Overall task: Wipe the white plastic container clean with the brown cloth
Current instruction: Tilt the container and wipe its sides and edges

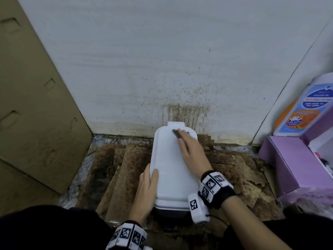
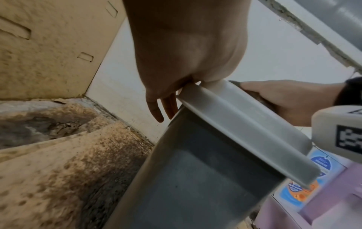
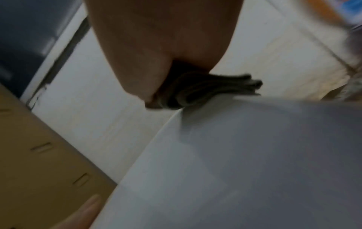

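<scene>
A white plastic container with its lid on stands on the floor, its far end against the wall. My left hand grips the lid's near left edge, thumb on top and fingers down the side. My right hand lies flat on the far end of the lid and presses a folded brown cloth onto it. In the right wrist view the cloth shows as a dark folded wad under the palm, on the white lid. The left wrist view shows the lid's rim and a grey body below.
A large cardboard sheet leans at the left. The white wall behind the container is brown-stained. Stained cardboard pieces cover the floor. At the right are a purple box and a bottle with a blue and orange label.
</scene>
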